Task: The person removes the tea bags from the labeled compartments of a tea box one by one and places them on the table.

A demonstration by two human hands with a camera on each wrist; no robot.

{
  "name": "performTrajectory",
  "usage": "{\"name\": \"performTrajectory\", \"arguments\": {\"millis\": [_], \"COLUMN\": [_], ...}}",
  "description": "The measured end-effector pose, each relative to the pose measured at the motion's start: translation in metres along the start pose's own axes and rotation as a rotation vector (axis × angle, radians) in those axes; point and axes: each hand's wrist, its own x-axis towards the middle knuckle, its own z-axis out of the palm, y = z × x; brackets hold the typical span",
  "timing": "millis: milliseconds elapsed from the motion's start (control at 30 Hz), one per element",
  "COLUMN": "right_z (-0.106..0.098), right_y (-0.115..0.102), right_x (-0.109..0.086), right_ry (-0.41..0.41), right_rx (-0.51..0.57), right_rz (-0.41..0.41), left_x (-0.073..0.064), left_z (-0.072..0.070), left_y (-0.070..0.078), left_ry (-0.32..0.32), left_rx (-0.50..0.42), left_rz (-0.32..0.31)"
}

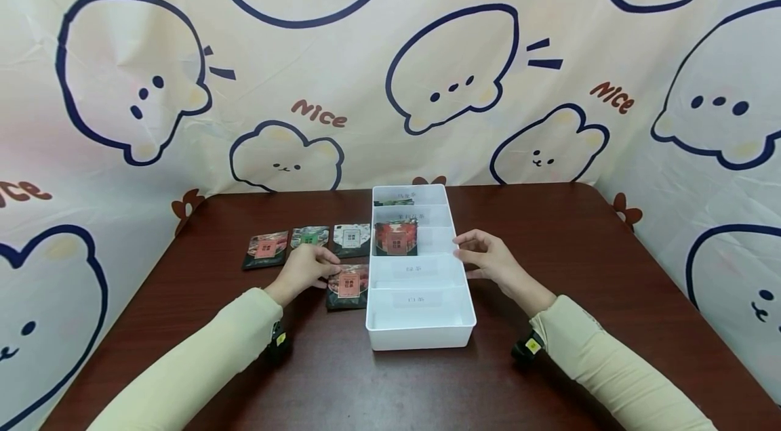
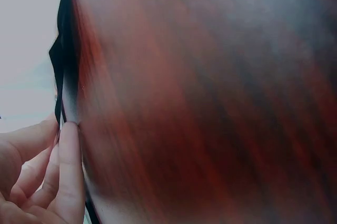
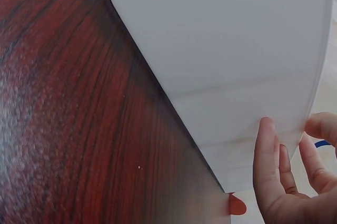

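A white compartment box stands lengthwise on the table, with labels on its dividers. A red tea sachet stands in a middle compartment; a green-topped packet shows in the rear one. To the box's left, my left hand pinches the upper left corner of a dark tea sachet with a red label. In the left wrist view, the thumb and fingers meet on the sachet's dark edge. Relaxed fingers of my right hand touch the box's right wall and rim; the right wrist view shows fingertips against the white wall.
Behind my left hand lie a red sachet, a green sachet and a white-labelled sachet in a row. The brown wooden table ends at a printed cloth backdrop.
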Motion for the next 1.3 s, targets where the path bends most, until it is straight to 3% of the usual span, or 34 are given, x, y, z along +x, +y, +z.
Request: {"name": "performTrajectory", "arguments": {"millis": [600, 1300], "right_z": [0.0004, 0.0005], "right_y": [-0.0015, -0.0023], "right_x": [-0.0009, -0.0021], "right_ry": [0.0, -0.002], "right_rx": [0.0, -0.006], "right_rz": [0.003, -0.003], "left_x": [0.0038, 0.0023], "left_z": [-0.0011, -0.0008], "left_y": [-0.0033, 0.0001], "left_ry": [-0.003, -0.009], "left_rx": [0.044, 0.035], "left_rz": [-0.008, -0.023]}}
